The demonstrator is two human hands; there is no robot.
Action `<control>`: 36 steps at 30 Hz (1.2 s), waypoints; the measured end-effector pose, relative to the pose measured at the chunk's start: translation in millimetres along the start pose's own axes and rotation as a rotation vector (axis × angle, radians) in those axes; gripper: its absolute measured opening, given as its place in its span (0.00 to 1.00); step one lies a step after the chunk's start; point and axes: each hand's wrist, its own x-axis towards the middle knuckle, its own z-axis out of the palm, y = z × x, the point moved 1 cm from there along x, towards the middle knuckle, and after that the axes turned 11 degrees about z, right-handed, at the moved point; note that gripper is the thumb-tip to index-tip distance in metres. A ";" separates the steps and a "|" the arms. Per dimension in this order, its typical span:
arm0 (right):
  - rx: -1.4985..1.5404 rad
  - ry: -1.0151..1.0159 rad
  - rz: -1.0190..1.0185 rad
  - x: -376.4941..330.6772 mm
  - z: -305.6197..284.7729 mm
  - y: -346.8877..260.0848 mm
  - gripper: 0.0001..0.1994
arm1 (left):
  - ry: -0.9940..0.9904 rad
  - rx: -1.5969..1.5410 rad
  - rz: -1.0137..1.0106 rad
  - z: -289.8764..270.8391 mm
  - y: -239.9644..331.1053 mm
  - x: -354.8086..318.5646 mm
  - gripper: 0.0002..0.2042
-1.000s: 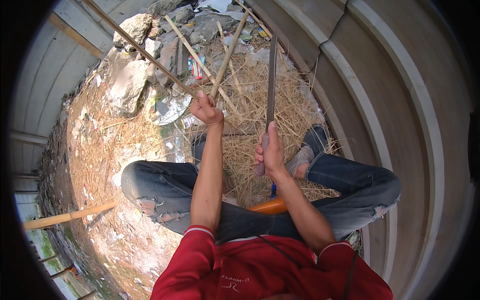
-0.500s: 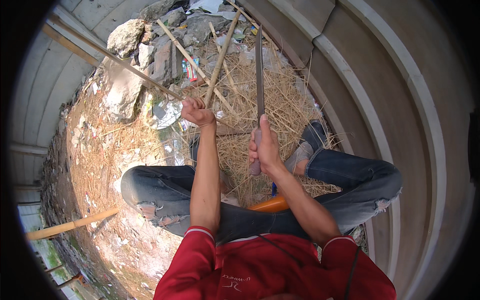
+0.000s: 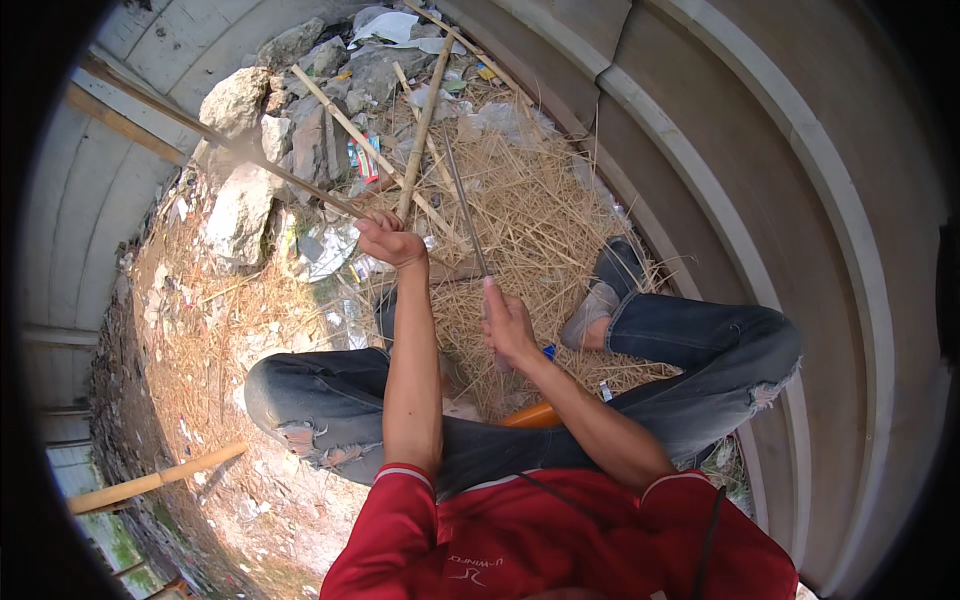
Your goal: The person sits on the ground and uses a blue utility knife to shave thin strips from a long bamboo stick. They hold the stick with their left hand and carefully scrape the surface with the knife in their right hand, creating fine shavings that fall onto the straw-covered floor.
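My left hand [image 3: 392, 242] is closed round the near end of a long, thin bamboo strip [image 3: 275, 167], which slants away to the upper left. In my right hand [image 3: 510, 328] is a long knife [image 3: 463, 205], gripped by its handle, with the narrow blade pointing away and tilted left. The blade shows almost edge-on, and its tip lies over the straw and sticks. I cannot tell whether the blade touches the strip near my left hand. Both hands hang over a heap of straw-like shavings [image 3: 545, 205] between my bent legs.
Cut bamboo sticks [image 3: 425, 125] lie crossed beyond my hands. Pale rocks [image 3: 238, 215] and litter are at the far left. A ribbed wall [image 3: 720, 190] curves along the right. An orange object [image 3: 533, 415] lies beneath my legs, and a bamboo pole [image 3: 160, 478] juts in at lower left.
My right hand has come down and slightly left, and the knife has swung from upright to leaning left. My left hand keeps its grip on the strip, nearly in place.
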 end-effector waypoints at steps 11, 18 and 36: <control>-0.212 0.084 0.519 17.1 0.3 99.0 0.27 | 0.013 0.638 0.183 -0.6 -3.1 2.3 0.37; 0.135 -0.018 -0.192 5.3 17.1 -6.7 0.27 | 0.050 0.655 0.195 -0.2 -8.5 0.1 0.35; 0.005 0.085 -0.159 28.5 -11.3 36.5 0.27 | 0.195 0.199 0.110 -8.7 26.0 24.9 0.32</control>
